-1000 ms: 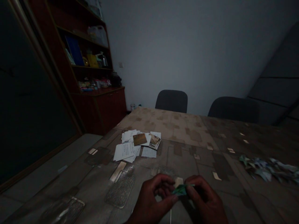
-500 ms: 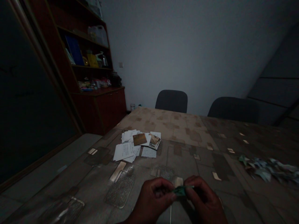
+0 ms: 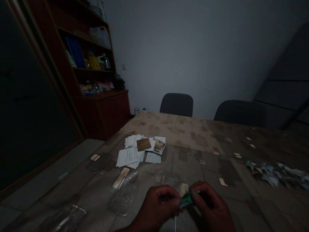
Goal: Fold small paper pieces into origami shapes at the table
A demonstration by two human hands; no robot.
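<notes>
Between my two hands, just above the near part of the table, is a small folded piece of green paper, which looks like a banknote. My left hand pinches its left side between thumb and fingers. On the other side, my right hand grips the right end, fingers curled. The paper's lower part tilts down, and its ends are hidden by the fingertips. To the far right lies a heap of crumpled or folded greenish and grey papers, too dark to make out singly.
A loose pile of white printed cards lies left of centre, with a brown picture card on top. The patterned tablecloth covers the table. Two dark chairs stand behind it. A red-brown cabinet stands at the left.
The green paper has turned between my fingers, so more of its face shows and its lower part hangs further down. Both hands stay in nearly the same place.
</notes>
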